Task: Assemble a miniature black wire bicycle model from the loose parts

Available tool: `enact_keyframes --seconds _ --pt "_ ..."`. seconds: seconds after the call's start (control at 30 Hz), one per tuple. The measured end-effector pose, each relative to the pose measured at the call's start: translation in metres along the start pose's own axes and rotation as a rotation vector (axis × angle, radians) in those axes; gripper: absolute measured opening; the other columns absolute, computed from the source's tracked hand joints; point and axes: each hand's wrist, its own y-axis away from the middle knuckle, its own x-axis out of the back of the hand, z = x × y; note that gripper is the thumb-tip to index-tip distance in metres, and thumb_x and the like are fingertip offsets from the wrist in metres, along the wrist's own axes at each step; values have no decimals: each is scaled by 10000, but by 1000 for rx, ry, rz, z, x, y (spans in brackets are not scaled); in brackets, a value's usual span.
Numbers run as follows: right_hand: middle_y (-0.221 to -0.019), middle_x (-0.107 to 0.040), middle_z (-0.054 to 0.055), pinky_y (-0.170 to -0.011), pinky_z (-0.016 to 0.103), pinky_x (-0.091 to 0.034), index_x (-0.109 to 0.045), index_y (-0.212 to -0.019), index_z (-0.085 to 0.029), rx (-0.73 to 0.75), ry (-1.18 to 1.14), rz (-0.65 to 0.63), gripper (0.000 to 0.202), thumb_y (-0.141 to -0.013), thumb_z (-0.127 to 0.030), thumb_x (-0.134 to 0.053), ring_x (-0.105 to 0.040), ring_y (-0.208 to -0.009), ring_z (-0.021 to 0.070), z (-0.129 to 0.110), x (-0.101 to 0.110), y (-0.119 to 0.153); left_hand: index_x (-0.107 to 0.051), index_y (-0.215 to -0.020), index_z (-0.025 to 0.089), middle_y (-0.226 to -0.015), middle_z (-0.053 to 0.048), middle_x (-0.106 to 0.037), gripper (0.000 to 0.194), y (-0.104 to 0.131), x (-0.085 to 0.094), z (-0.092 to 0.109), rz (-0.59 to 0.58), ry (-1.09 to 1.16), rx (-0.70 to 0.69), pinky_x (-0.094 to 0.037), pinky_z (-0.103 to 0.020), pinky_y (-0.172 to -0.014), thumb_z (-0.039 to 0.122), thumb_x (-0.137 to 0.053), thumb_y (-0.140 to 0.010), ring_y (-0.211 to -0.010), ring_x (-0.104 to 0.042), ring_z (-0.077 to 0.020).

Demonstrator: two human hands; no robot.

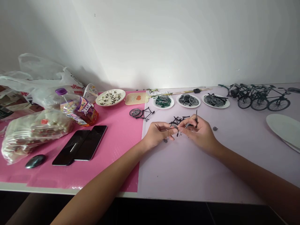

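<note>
My left hand [156,137] pinches a small grey plastic part [178,132], whose exact shape is too small to make out. The fingertips of my right hand [202,132] meet it from the other side, and a thin dark stick-like tool [196,115] juts up between that hand's fingers. Just behind both hands lies a dark model bicycle frame [176,120], partly hidden by the fingers. A small dark round part [165,140] rests under my left hand, and another small round part [215,128] lies right of my right hand. To the left is a partly built model bicycle [142,113].
Behind the hands stand plates of green parts [163,101], black parts [188,100] and wheels [215,101]. Several model bicycles [260,97] stand back right, above white plates [283,128]. Leftward are phones [81,145], a mouse [35,161], a drink bottle [79,109] and bags [35,128].
</note>
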Motion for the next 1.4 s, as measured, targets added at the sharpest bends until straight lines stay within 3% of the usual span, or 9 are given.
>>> enact_keyframes --seconds 0.13,0.43,0.87,1.07,1.27,1.4 --pt "-946 -761 54 -796 386 -575 -299 -824 -275 63 43 11 535 -915 -440 -799 -688 -886 231 2 -1 1 -775 -839 156 -774 -55 -763 561 1 -1 3 -1 9 25 -425 -239 -517 611 -984 -587 -600 -692 -143" --pt "-962 -737 39 -729 344 -559 -322 -830 -273 230 128 -12 404 -971 -283 -701 -660 -831 197 1 -4 4 -766 -846 142 -746 -31 -744 545 1 -2 4 -19 26 29 -418 -223 -517 562 -999 -589 -584 -677 -120" --pt "-920 -733 28 -733 346 -556 -340 -818 -272 221 126 8 403 -952 -271 -720 -649 -816 196 -4 -5 3 -764 -869 145 -722 -24 -733 536 -2 0 -3 -18 13 2 -433 -224 -522 579 -974 -636 -579 -656 -112" --pt "-914 -723 33 -773 349 -545 -348 -818 -269 100 78 -3 434 -921 -343 -763 -677 -905 217 -3 -3 1 -746 -913 140 -743 -22 -722 583 -4 1 -9 -22 -1 -45 -435 -221 -488 609 -963 -642 -565 -653 -113" --pt "-909 -726 27 -590 295 -445 -303 -830 -268 -153 -73 -73 638 -778 -546 -874 -567 -678 150 -7 0 -4 -730 -882 135 -716 -15 -697 570 -6 1 -14 1 -25 -99 -424 -213 -465 605 -957 -653 -554 -641 -111" --pt "-927 -738 32 -552 289 -425 -290 -817 -266 -278 -103 -118 734 -700 -655 -901 -524 -644 136 -15 1 -6 -721 -834 136 -702 -14 -692 552 -5 0 -14 6 -13 -131 -441 -221 -485 602 -955 -655 -540 -619 -101"
